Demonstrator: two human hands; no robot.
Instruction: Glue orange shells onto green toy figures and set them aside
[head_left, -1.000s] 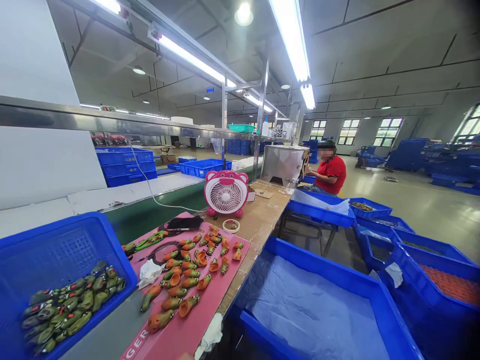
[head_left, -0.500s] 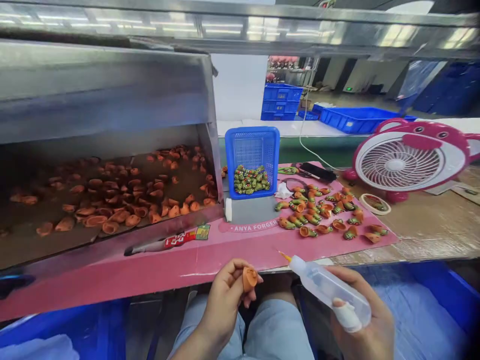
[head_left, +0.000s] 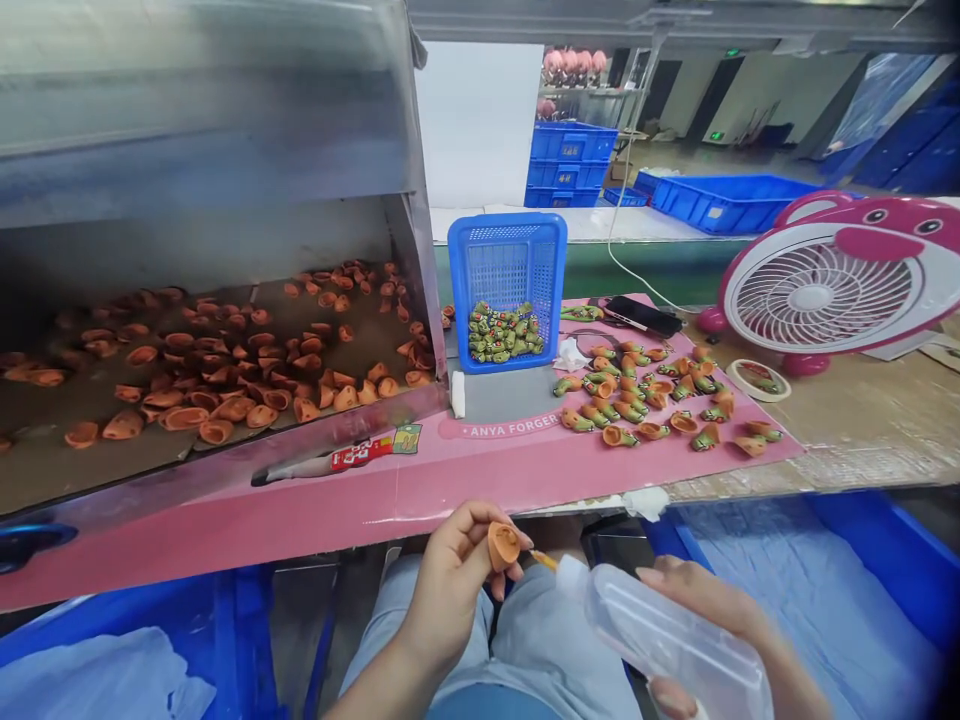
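Observation:
Between the fingertips of my left hand (head_left: 454, 575) is a small orange hollow piece (head_left: 503, 547), its opening facing up. My right hand (head_left: 720, 620) is wrapped round a translucent squeeze bottle (head_left: 667, 630). The bottle's thin orange nozzle (head_left: 545, 560) points left, with its tip close beside the orange piece; whether they touch I cannot tell. Both hands are over my lap, in front of the pink mat (head_left: 450, 480). Several green-and-orange pieces (head_left: 619, 437) lie on the mat's right part.
A metal hood on the left shelters a surface with many orange pieces (head_left: 216, 431). Behind the mat stands a blue basket (head_left: 551, 290) holding green pieces. A pink fan (head_left: 817, 290), a tape roll (head_left: 759, 380) and a black phone (head_left: 643, 316) are at the right.
The bottle's nozzle has come down and left to the orange piece, which is turned so its opening shows more. The camera view has tilted downward.

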